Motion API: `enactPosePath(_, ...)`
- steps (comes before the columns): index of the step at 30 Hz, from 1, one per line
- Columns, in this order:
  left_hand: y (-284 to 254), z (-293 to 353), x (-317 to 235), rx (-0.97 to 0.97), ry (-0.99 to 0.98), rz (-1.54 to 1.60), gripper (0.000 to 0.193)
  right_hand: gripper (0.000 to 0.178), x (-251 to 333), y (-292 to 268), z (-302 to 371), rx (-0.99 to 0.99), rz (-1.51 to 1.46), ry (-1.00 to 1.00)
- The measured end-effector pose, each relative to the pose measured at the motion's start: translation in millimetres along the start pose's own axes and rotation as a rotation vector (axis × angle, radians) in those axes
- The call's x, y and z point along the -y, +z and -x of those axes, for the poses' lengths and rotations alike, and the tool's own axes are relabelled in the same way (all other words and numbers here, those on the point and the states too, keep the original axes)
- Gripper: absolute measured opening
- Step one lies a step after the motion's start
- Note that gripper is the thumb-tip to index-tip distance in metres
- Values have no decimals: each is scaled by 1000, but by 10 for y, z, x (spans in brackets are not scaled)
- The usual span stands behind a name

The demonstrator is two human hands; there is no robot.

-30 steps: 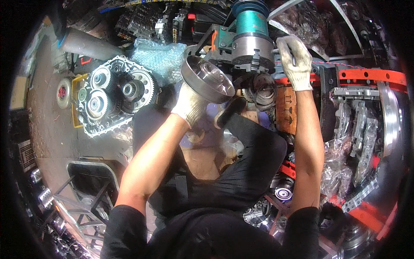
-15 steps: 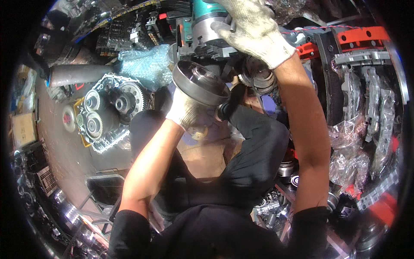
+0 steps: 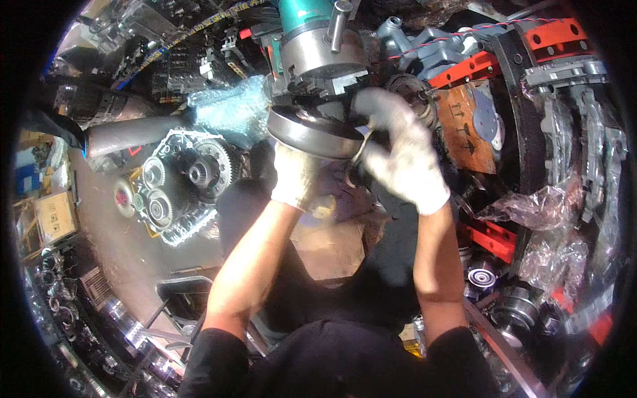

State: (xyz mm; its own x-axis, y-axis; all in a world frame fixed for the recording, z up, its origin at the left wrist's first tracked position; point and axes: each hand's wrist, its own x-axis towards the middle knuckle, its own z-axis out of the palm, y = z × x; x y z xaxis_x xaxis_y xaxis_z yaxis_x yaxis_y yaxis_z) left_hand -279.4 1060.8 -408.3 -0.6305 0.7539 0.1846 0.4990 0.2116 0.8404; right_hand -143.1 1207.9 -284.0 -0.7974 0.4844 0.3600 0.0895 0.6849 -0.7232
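Metal drum (image 3: 315,140), hollow side up, is held in mid-air, gripped from below by the gloved left hand (image 3: 294,176). Just beside its right edge, the blurred, gloved right hand (image 3: 406,152) is spread, thumb and fingers apart; whether it touches the drum I cannot tell. Farther left is a gear assembly (image 3: 161,205), then a bubble-wrapped bundle (image 3: 229,109); beyond the drum, a steel chuck (image 3: 318,58).

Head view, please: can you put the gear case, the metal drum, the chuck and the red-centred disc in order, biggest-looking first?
1. Gear case
2. Metal drum and chuck: they look about alike, so I can't rank them
3. Red-centred disc
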Motion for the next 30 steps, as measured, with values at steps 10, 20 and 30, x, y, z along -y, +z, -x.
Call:
enactPosePath(10, 2, -108, -371, -325, -421, 162, 64, 59, -332, 633, 128, -118, -56, 91)
enactPosePath(20, -16, -233, -491, -455, -123, -15, 50, 60, -360, 630, 233, -117, -191, 279)
enactPosePath(30, -91, -187, -602, -276, -110, -122, 83, 57, -421, 834, 395, -462, -1638, 735)
